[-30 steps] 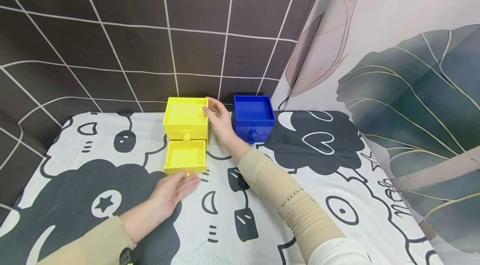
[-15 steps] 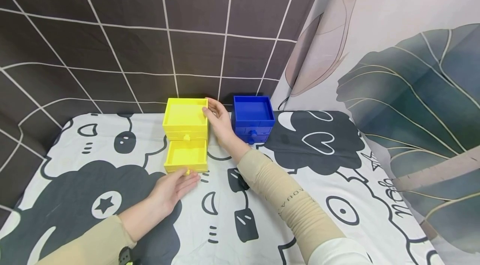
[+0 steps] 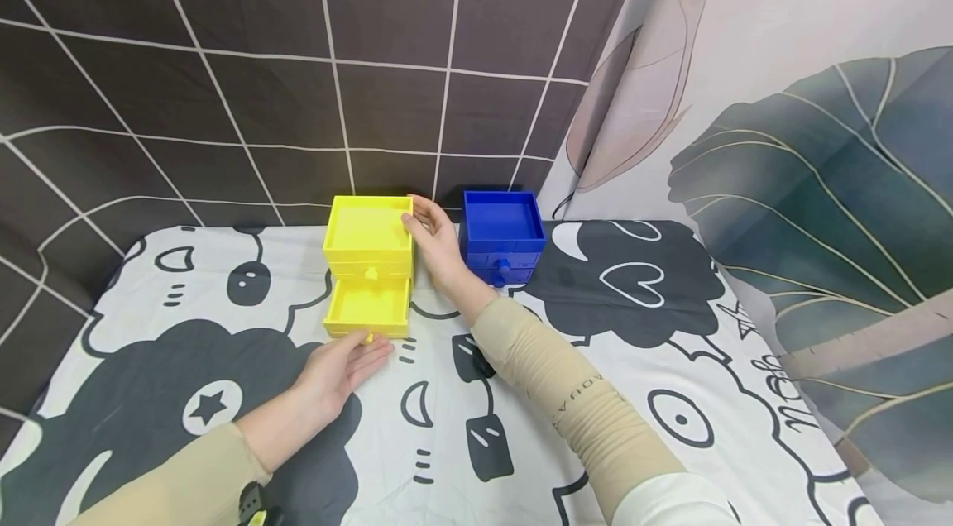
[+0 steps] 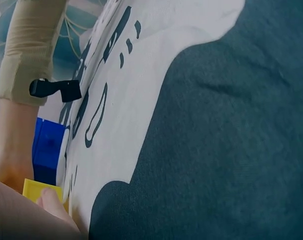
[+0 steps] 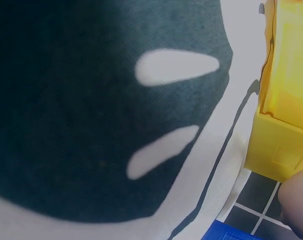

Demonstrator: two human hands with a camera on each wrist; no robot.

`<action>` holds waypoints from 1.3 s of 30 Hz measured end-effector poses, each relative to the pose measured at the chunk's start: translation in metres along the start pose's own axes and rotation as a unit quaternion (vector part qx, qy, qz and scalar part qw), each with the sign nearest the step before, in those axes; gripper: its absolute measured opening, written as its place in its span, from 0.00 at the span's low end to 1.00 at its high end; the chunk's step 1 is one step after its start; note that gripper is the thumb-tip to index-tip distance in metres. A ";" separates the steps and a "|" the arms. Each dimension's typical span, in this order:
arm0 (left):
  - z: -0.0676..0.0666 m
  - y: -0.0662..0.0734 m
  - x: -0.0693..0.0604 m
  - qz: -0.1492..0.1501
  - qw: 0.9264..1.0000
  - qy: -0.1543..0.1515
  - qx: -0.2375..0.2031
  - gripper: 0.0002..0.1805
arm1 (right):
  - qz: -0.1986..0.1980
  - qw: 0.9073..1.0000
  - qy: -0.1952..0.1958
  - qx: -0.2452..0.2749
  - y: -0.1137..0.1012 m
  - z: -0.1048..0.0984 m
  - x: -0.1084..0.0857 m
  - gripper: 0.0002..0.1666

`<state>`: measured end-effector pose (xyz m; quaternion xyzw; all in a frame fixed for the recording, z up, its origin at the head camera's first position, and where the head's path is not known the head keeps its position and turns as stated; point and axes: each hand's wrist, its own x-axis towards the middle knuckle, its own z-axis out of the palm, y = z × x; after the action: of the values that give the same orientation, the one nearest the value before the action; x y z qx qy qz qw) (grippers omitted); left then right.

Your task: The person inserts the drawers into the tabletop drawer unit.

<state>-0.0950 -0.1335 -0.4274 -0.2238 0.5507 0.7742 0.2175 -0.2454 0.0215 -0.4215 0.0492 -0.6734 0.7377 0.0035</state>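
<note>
A small yellow drawer cabinet with an open tray top stands by the dark wall in the head view. Its lower drawer sticks out toward me, and nothing shows inside. My left hand pinches that drawer's knob at the front, thumb uppermost; the other fingers extend below it. At the cabinet's right side, my right hand grips the back corner, thumb on the top rim and fingers partly hidden behind. In the right wrist view the cabinet's yellow side appears beside part of that hand.
A similar blue drawer cabinet stands just right of my right hand, its drawers closed. A black-and-white cartoon cloth covers the table. The dark gridded wall covering rises close behind both cabinets, with a patterned curtain on the right.
The lower yellow drawer has slid slightly inward toward its cabinet, and my left hand has moved with it. My right hand keeps its place on the cabinet corner.
</note>
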 end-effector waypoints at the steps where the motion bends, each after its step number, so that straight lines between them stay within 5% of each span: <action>1: 0.000 0.000 0.000 0.000 1.000 0.001 -0.001 0.27 | 0.000 1.000 0.000 0.000 0.000 0.000 0.000 0.29; 8: 0.000 0.001 0.005 -0.002 1.000 0.002 -0.001 0.21 | 0.001 1.000 -0.001 0.000 0.000 0.000 0.000 0.28; 19: 0.000 0.007 0.017 -0.012 1.000 -0.006 0.018 0.30 | 0.006 1.000 -0.005 -0.011 0.000 -0.001 0.000 0.29; 39: 0.005 0.022 0.035 0.009 1.000 0.000 0.021 0.27 | 0.002 1.000 -0.006 -0.010 0.002 -0.001 0.001 0.29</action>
<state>-0.1362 -0.1320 -0.4297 -0.2140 0.5690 0.7644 0.2149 -0.2463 0.0224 -0.4234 0.0518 -0.6805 0.7309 -0.0014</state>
